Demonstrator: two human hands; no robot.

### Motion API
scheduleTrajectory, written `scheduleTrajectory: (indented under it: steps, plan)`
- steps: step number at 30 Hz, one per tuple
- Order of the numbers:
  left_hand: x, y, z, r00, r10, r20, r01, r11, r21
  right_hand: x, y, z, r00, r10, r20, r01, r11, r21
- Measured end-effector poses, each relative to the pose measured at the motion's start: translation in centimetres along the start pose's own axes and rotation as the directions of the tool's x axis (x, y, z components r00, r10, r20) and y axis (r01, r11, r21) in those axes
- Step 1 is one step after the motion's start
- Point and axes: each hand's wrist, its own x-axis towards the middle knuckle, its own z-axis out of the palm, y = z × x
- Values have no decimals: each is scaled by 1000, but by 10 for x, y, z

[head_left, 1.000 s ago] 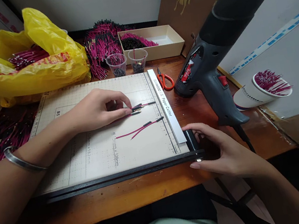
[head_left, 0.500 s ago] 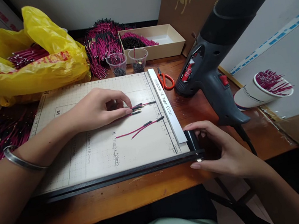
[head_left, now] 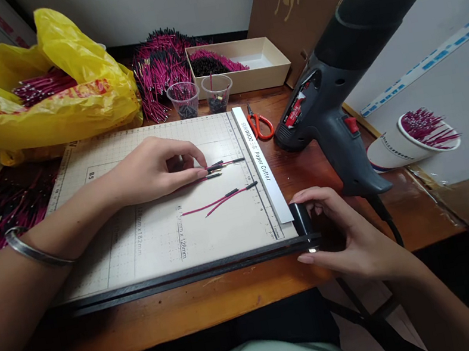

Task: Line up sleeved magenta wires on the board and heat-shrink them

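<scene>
My left hand (head_left: 160, 167) rests on the paper cutter's white board (head_left: 220, 226), thumb and fingers closed on a few short wires (head_left: 215, 175) with black ends. Parts of those wires are hidden by the fingers. Two more magenta wires (head_left: 221, 200) with black tips lie loose on the board, below my left hand. At the board's near right corner, the thumb and fingers of my right hand (head_left: 353, 233) curl around the cutter's black handle (head_left: 301, 219). The blade arm (head_left: 180, 279) lies down along the near edge of the board.
A grey heat gun (head_left: 333, 116) stands right of the cutter, near red-handled scissors (head_left: 261, 126). A paper cup (head_left: 392, 144) of wires is at far right. Behind are two clear plastic cups (head_left: 184, 101), a cardboard tray (head_left: 262, 77), a wire pile (head_left: 160, 61) and a yellow bag (head_left: 83, 114).
</scene>
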Motion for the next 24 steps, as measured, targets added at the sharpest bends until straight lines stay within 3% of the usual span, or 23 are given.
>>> scheduleTrajectory:
  steps: [10, 15, 21, 24]
  plan:
    - [1, 1, 0, 1000, -15, 18, 15, 1000, 11, 3, -1, 1, 999, 36, 5, -37, 987, 156]
    - [0, 1, 0, 1000, -14, 20, 13, 1000, 15, 3, -1, -2, 999, 30, 10, -31, 996, 82]
    - [0, -2, 0, 1000, 8, 4, -8, 1000, 0, 5, 0, -3, 996, -90, 23, 91, 995, -30]
    - [0, -2, 0, 1000, 13, 1, -13, 1000, 6, 4, 1, -1, 996, -90, -1, 90, 994, -57]
